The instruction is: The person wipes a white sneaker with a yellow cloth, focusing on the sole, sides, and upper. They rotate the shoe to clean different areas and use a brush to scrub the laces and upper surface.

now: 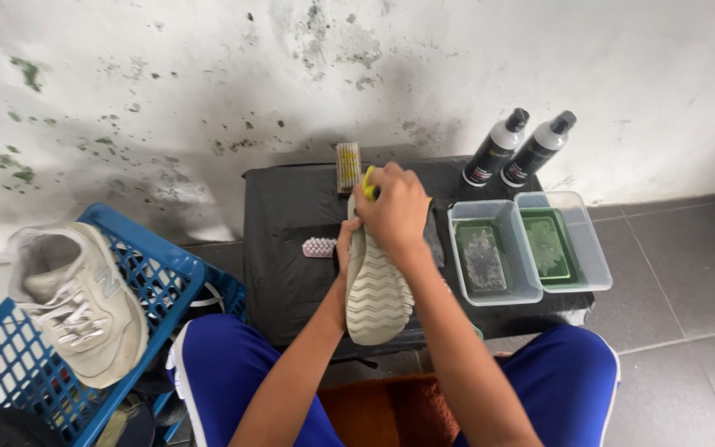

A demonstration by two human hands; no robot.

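Over the tabletop's [291,248] near edge, the left hand [345,242] clasps the shoe [376,294] sole-up; the right hand [393,209] grips a yellow brush [368,184]. Best scrub firmly along the grooves, holding the shoe steady.

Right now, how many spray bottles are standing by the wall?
2. One black bottle stands at the back right corner of the black table, against the wall; the second bottle stands just right of it. Both are upright, behind two clear tubs.

shoe sole [378,302] grey, zigzag | basket [163,265] blue (lattice) | bottles [521,149] black, white shoulders
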